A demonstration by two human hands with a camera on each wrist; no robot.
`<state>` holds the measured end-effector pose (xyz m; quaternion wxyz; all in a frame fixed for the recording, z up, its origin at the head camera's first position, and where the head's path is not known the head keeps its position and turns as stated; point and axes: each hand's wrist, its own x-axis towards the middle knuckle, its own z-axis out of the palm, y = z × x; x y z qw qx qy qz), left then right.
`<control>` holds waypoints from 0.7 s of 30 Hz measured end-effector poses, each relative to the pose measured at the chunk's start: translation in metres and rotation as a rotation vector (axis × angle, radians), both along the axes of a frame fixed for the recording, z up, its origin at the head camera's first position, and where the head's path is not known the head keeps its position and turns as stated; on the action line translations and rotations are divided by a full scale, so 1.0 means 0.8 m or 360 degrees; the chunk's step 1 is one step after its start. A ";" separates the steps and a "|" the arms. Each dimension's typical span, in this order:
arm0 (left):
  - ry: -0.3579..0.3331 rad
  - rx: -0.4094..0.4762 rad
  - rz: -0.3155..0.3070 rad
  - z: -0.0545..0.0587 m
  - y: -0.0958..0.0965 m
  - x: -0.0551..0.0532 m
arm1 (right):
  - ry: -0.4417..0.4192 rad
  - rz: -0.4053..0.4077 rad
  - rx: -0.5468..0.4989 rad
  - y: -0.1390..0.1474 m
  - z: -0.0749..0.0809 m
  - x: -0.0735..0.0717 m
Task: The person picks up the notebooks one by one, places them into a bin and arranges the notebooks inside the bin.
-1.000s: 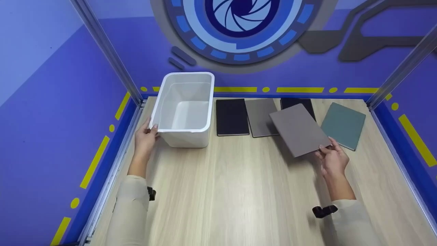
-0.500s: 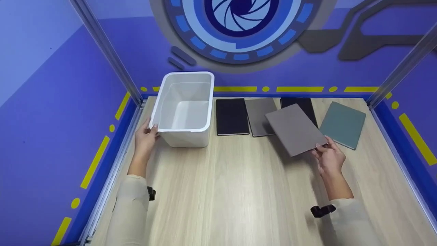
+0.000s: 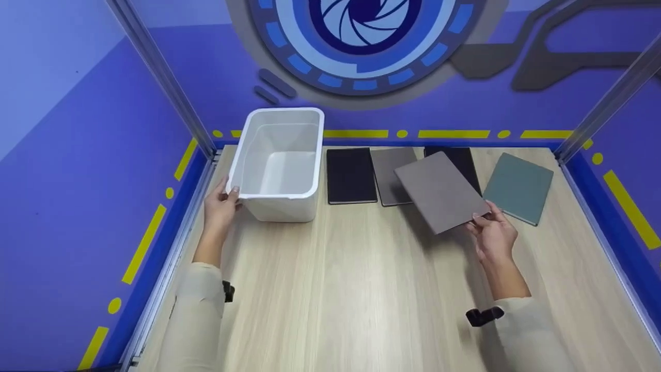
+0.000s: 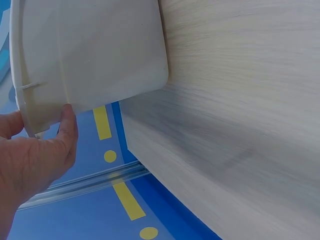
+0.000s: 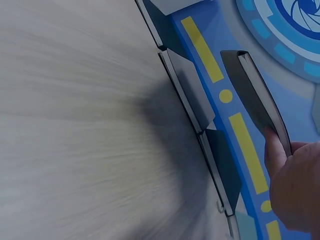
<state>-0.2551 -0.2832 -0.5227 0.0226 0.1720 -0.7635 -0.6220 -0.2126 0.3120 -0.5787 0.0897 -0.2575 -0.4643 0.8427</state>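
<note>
**Matt, Smooth and Wood-Grained**

The taupe hardcover notebook (image 3: 441,194) in the right hand (image 3: 497,238) looks matt and smooth, its page edges (image 5: 261,94) paper. Beyond that hand, 2 black notebooks (image 3: 352,176) look matt too. At the left hand (image 3: 221,212), the white bin (image 3: 279,209) looks like smooth plastic, slightly glossy. Between the hands, the tabletop (image 3: 351,284) shows smooth wood grain; the post (image 3: 163,77) beyond the left looks dull metal.

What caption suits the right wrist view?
Right hand's fingers holding a gray hardcover notebook above the table where other notebooks lie.

Head view high, forward-down; wrist views low, sideways, close to the hands (image 4: 37,162) (image 5: 298,185), the table (image 3: 361,268) in common.
</note>
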 end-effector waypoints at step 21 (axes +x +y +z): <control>0.0005 -0.0116 -0.0085 0.001 -0.009 -0.003 | 0.0056 0.0047 -0.0131 -0.017 0.016 0.003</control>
